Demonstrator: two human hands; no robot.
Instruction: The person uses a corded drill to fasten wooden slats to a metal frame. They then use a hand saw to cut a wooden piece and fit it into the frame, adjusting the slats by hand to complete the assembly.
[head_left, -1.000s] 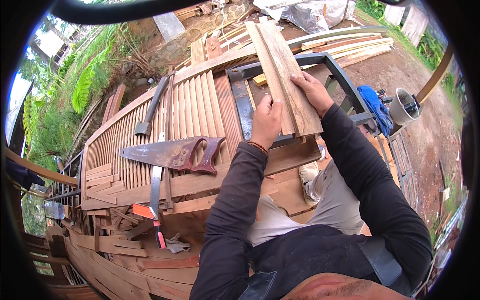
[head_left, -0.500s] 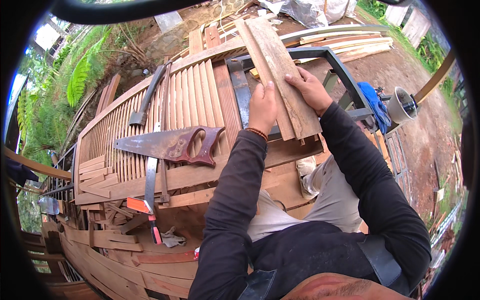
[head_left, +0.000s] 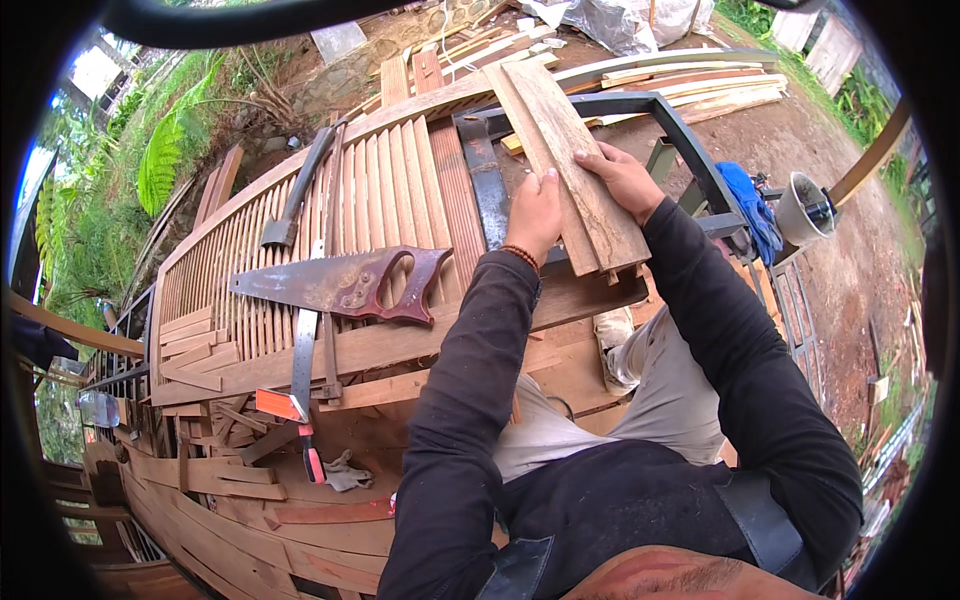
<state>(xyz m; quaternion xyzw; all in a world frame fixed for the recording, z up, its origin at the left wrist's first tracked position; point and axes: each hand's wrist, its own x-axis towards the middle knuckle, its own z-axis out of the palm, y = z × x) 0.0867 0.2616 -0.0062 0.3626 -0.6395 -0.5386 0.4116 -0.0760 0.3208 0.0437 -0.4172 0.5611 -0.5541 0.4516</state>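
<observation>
Two brown wooden boards [head_left: 575, 150], one overlapping the other, are held up tilted in front of me. My left hand [head_left: 535, 212] is closed on their left edge, thumb on top. On the right edge my right hand [head_left: 622, 182] grips them, its thumb across the upper face and its other fingers hidden underneath. Below and left of the boards lies a handsaw [head_left: 340, 284] with a wooden handle, flat on a slatted wooden panel [head_left: 400, 185]. Beyond the saw rests a dark long-handled tool with a flat metal head [head_left: 278, 233].
A metal square [head_left: 303, 350] and an orange-and-black tool [head_left: 311, 458] lie near the panel's front edge, with a glove [head_left: 345, 473] below. A dark metal frame [head_left: 690, 140] stands behind the boards. At right are a blue cloth [head_left: 750, 210] and a white bucket [head_left: 803, 215].
The boards have moved slightly to the right, and their far end is lower in the picture. Both hands keep their grip, and the left has shifted a little right with the boards.
</observation>
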